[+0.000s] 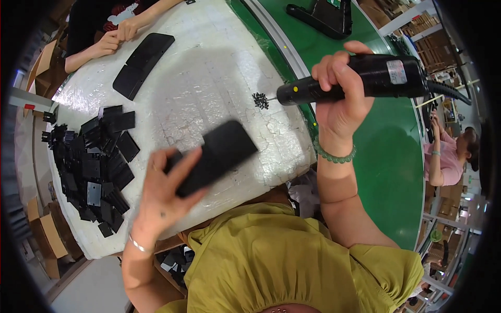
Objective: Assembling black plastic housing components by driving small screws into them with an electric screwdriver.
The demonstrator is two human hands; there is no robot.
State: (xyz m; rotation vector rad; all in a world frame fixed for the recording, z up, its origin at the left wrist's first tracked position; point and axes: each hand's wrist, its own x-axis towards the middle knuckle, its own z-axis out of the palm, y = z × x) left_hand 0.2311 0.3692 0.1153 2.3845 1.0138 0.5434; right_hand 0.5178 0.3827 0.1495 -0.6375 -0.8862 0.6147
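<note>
While the right hand [348,88] aims an electric screwdriver [386,75] at a cluster of black screws [260,100], the left hand [169,190] holds a black plastic panel [224,151] over the bench [203,73].

The left grip is clamped on the panel's near end, thumb and fingers on opposite edges, the panel tilted and blurred; the right grip is wrapped round the screwdriver's body, its bit at the right side of the screws, though whether it touches one cannot be told. On the left of the bench lies a heap of black plastic pieces [94,161]; beyond it, a longer black panel [143,65] rests near a co-worker's hands [117,39]. To the right runs a green surface [389,172], carrying an angular black part [329,18] at its far end.
</note>
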